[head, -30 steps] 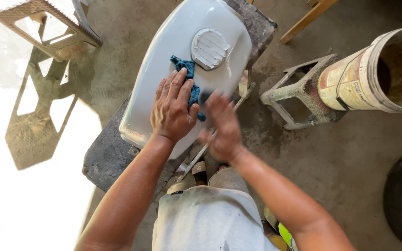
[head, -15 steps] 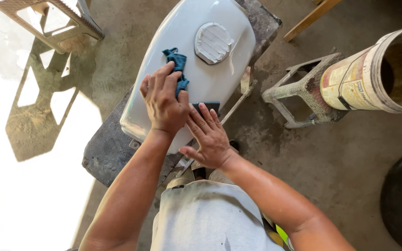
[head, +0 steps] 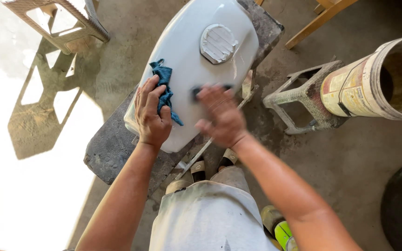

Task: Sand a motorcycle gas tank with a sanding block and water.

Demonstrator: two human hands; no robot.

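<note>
Left hand (head: 152, 114) is clamped on a blue rag (head: 165, 88), pressed to the white tank (head: 191, 60). Right hand (head: 222, 116) is blurred, flat over something dark – can't tell if it's gripping. Tank sits loose on a worn bench (head: 112, 148) – a hard rub could slide it off toward the bucket (head: 373, 83).

A motorcycle fuel tank (head: 187, 65) lies on a concrete block (head: 110, 148) set on the floor, its filler cap (head: 218, 43) on top towards the far end. The left hand (head: 152, 114) rests on the tank's near left side over a rag (head: 165, 88); the right hand (head: 222, 116) lies on its near right side. Right of the block stands a metal stool (head: 303, 97), with a bucket (head: 373, 81) on its side just beyond. A stool frame (head: 63, 21) stands far left
</note>
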